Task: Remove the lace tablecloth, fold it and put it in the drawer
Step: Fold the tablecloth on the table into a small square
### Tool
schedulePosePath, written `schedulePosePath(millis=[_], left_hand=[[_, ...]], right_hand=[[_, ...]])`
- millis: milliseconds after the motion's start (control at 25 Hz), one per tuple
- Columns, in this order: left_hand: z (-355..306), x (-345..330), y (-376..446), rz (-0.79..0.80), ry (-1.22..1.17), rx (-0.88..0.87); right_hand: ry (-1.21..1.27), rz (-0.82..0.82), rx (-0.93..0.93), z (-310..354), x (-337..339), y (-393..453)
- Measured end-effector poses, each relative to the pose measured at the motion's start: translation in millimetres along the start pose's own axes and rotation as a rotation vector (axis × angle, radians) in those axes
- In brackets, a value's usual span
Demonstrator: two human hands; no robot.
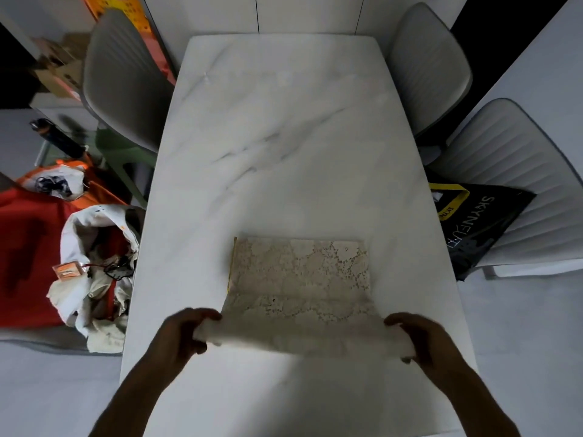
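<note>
The cream lace tablecloth (299,272) lies folded into a narrow rectangle on the near half of the white marble table (277,127). Its near end is lifted off the table and curls over in a blurred roll. My left hand (183,335) grips the left corner of that near end. My right hand (419,339) grips the right corner. The far part of the cloth rests flat, with a thin yellow edge showing along its left side. No drawer is in view.
Grey chairs stand at the far left (123,77), far right (429,67) and right (520,184) of the table. A black bag (476,222) with yellow trim lies on the right chair. Red and white bags (91,266) clutter the floor at the left.
</note>
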State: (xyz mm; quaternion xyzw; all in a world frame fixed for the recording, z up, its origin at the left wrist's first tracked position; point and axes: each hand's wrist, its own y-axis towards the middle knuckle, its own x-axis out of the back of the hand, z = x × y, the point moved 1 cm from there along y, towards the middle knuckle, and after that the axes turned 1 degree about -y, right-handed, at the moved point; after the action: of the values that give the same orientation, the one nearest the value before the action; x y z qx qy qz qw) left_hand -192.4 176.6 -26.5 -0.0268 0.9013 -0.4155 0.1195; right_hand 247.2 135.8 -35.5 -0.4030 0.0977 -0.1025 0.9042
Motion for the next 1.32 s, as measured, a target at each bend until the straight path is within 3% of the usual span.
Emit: schedulePosePath(millis=[80, 160, 320, 400, 480, 560, 640, 760, 840, 880, 960, 1040, 1120, 1240, 1320], left_hand=[[-40, -7, 19, 0.049, -0.064, 0.029], [-75, -21, 50, 0.026, 0.042, 0.032], [-107, -58, 122, -0.123, 0.117, -0.060], [-92, -66, 146, -0.291, 0.570, -0.064], [-59, -71, 149, -0.430, 0.993, -0.092], [-34, -70, 146, -0.461, 0.910, -0.102], [-26, -66, 146, -0.405, 0.652, -0.007], [-36, -69, 136, -0.251, 0.438, 0.077], [-55, -87, 117, -0.152, 0.390, -0.064], [-68, -98, 105, -0.110, 0.390, -0.194], [-94, -125, 68, -0.061, 0.511, -0.542], [-110, -149, 26, -0.057, 0.791, -0.914], [-101, -164, -6, -0.056, 1.074, -1.217], [-42, -170, -22, 0.013, 1.350, -1.442], [8, -165, -14, 0.099, 1.556, -1.290]], right_hand=[[0.094, 0.050, -0.007, 33, -8, 19], [0.066, 0.045, -0.007, 68, -21, 48], [-0.183, -0.138, 0.001, 100, -56, 115], [-0.511, -0.236, 0.048, 87, -72, 131], [-0.997, -0.260, 0.120, 61, -84, 135], [-1.376, -0.413, 0.237, 38, -95, 128], [-1.524, -0.492, 0.391, 17, -110, 116], [-1.421, -0.313, 0.396, -18, -136, 95], [-1.256, -0.254, 0.287, -17, -148, 91], [-1.079, -0.196, 0.222, -3, -155, 92], [-0.489, -0.025, 0.128, 45, -168, 93], [0.124, 0.164, 0.092, 94, -168, 85], [0.436, 0.281, 0.143, 129, -149, 74], [0.424, 0.295, 0.115, 131, -109, 53], [0.207, 0.140, 0.009, 91, -88, 53]])
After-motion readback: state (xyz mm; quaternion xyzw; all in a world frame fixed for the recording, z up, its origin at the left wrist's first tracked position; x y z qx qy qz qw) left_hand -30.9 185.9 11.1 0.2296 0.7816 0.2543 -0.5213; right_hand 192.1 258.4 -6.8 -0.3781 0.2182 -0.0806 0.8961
